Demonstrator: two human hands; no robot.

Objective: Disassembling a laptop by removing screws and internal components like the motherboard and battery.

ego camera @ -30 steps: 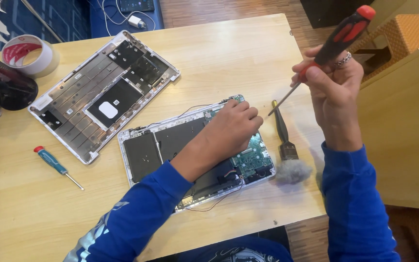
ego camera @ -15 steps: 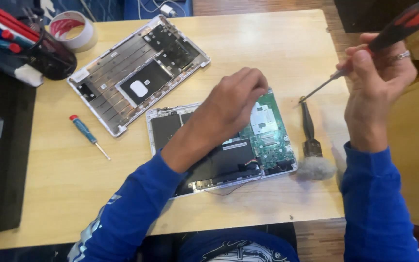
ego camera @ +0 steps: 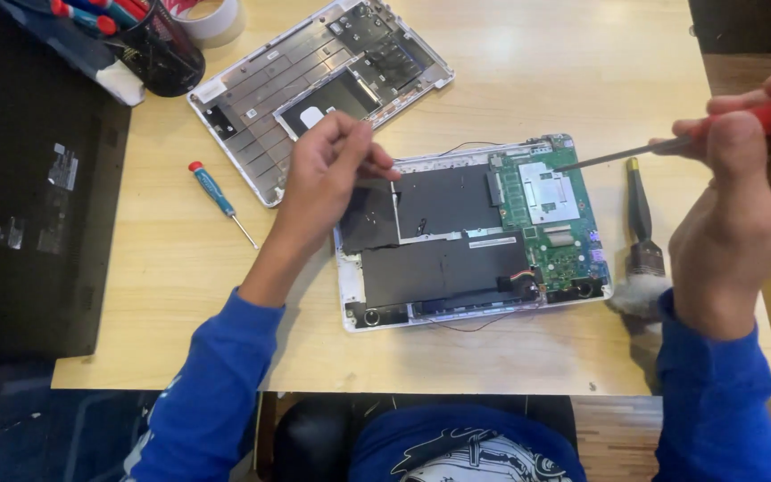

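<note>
An opened laptop base (ego camera: 470,236) lies on the wooden table (ego camera: 136,295), black battery cells on its left and a green circuit board (ego camera: 551,210) on its right. My left hand (ego camera: 327,174) hovers over the base's upper left corner with its fingertips pinched together; whether something small is between them cannot be told. My right hand (ego camera: 742,192) is raised at the right edge and grips a red-and-black screwdriver (ego camera: 662,147), whose tip points at the metal shield on the circuit board.
The removed bottom cover (ego camera: 323,85) lies behind the base. A small blue screwdriver (ego camera: 220,201) rests left of it. A black brush (ego camera: 642,236) lies to the right. A dark pen holder (ego camera: 158,49), tape roll (ego camera: 211,18) and black laptop (ego camera: 29,187) sit left.
My left hand has moved from the circuit board leftward to the base's upper left corner. The screwdriver has dropped toward the board. The view has shifted so the table sits further right.
</note>
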